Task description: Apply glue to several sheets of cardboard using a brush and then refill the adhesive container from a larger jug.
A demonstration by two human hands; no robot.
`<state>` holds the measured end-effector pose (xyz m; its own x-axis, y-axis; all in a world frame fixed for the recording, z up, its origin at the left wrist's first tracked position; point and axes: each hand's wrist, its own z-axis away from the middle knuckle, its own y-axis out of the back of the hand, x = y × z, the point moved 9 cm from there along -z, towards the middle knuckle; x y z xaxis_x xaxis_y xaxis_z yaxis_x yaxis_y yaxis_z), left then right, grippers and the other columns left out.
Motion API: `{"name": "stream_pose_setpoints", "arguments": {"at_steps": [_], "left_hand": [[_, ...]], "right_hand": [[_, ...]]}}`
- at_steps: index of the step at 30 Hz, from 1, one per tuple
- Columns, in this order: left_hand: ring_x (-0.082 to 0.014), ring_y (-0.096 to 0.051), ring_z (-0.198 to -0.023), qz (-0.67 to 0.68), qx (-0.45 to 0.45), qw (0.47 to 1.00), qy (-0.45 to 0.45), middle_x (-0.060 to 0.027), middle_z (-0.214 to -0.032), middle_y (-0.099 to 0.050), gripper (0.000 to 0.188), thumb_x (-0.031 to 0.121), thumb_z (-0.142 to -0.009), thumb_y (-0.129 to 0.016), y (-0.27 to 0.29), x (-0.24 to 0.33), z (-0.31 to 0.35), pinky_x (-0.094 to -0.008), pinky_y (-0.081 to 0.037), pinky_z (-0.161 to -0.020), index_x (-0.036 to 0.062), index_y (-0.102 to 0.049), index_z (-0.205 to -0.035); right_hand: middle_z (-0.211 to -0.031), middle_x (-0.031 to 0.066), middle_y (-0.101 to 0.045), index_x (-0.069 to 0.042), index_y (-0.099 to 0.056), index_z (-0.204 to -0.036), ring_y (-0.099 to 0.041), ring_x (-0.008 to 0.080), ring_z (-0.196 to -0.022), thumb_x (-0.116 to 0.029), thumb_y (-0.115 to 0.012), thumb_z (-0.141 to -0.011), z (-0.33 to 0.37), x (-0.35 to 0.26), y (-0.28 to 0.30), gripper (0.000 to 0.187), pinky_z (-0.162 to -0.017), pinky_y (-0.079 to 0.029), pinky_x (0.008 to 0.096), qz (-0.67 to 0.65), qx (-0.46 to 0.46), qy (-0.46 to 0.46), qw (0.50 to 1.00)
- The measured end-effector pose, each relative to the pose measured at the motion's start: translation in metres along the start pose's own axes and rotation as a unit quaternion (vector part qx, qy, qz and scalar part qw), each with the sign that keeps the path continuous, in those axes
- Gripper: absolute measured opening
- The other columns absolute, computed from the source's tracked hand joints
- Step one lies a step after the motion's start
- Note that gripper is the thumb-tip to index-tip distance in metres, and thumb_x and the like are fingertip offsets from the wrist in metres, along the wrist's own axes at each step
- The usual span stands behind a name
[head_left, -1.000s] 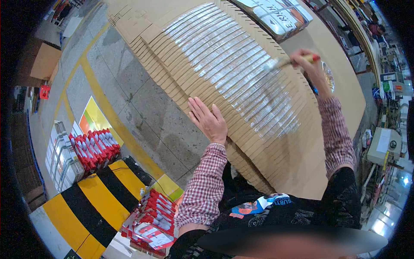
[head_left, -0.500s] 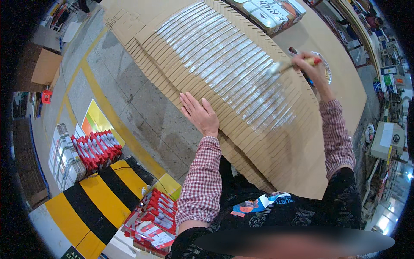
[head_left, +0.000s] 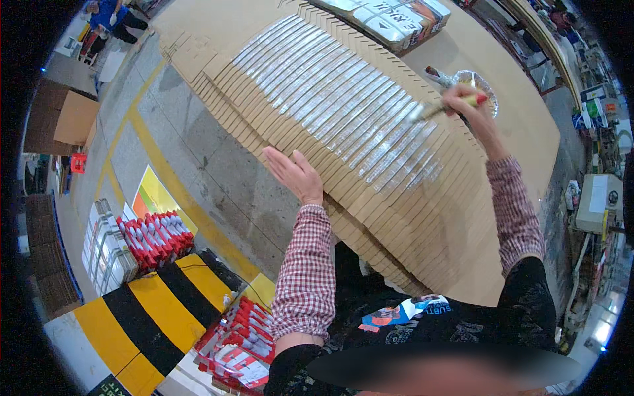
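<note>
Many brown cardboard sheets [head_left: 422, 231] lie overlapped in a slanting fan on the table, with narrow strips of each showing. A shiny, wet-looking whitish coating [head_left: 323, 89] covers the middle of these strips. My right hand [head_left: 466, 107] is closed around the handle of a brush [head_left: 430, 112], its pale bristles at the right part of the coated strips. Resting flat on the near left edge of the sheets is my left hand [head_left: 296, 174], fingers stretched out. Just beyond my right hand stands a foil-lined bowl [head_left: 487, 86], partly hidden, with a dark-tipped stick-like tool [head_left: 436, 75] beside it.
A strapped bundle of printed cartons [head_left: 396, 26] lies at the table's far side. On the left are red-and-white stacked pieces [head_left: 158, 234] and a yellow-and-black striped block [head_left: 158, 294]. A person in blue [head_left: 109, 16] is at the far left; machinery [head_left: 598, 201] lines the right.
The brush and my right hand have shifted slightly left in the picture. The view has turned a little, and a person in blue now shows at the top left. My left hand stays on the sheets.
</note>
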<state>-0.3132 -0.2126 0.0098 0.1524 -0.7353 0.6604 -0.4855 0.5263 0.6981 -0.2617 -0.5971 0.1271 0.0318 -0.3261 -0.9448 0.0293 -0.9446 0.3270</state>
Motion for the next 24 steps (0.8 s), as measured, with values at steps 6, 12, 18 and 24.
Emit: {"name": "stream_pose_setpoints", "arguments": {"at_steps": [6,12,18,24], "left_hand": [[-0.0336,-0.012,-0.137,0.005,-0.021,0.999,-0.035,-0.0200,-0.147,-0.016,0.060,0.034,-0.096,-0.028,0.000,0.024,0.083,-0.0439,-0.008,-0.111,-0.0049,-0.016,-0.140],[-0.0310,-0.014,-0.137,-0.087,-0.101,0.990,-0.044,-0.0178,-0.147,-0.018,0.058,0.032,-0.096,-0.026,-0.002,0.024,0.094,-0.0447,-0.006,-0.110,-0.0039,-0.016,-0.140],[-0.0299,-0.013,-0.137,-0.069,-0.084,0.993,-0.049,-0.0175,-0.147,-0.018,0.058,0.031,-0.096,-0.027,-0.003,0.026,0.094,-0.0456,-0.006,-0.110,-0.0031,-0.015,-0.141],[-0.0296,-0.013,-0.137,-0.095,-0.092,0.990,-0.052,-0.0171,-0.148,-0.017,0.058,0.029,-0.094,-0.030,-0.004,0.028,0.095,-0.0452,-0.006,-0.110,-0.0026,-0.015,-0.141]], "right_hand": [[-0.066,0.0011,-0.058,-0.002,-0.060,-0.072,-0.056,0.0081,-0.061,-0.015,-0.062,-0.079,0.000,0.048,0.019,0.014,-0.059,-0.046,0.0214,0.026,0.018,-0.044,0.999],[-0.065,0.0009,-0.057,-0.002,-0.060,-0.071,-0.056,0.0089,-0.059,-0.014,-0.062,-0.078,0.020,0.037,0.019,0.014,-0.057,-0.046,0.0215,0.004,0.017,-0.062,0.998],[-0.061,0.0008,-0.055,-0.002,-0.056,-0.070,-0.055,0.0081,-0.057,-0.012,-0.060,-0.078,0.024,0.047,0.016,0.014,-0.052,-0.044,0.0216,0.022,0.029,-0.065,0.997],[-0.058,-0.0012,-0.054,-0.001,-0.059,-0.071,-0.052,0.0053,-0.055,-0.012,-0.062,-0.080,-0.008,-0.017,-0.040,0.015,-0.050,-0.041,0.0201,0.011,0.007,0.050,0.999]]}}
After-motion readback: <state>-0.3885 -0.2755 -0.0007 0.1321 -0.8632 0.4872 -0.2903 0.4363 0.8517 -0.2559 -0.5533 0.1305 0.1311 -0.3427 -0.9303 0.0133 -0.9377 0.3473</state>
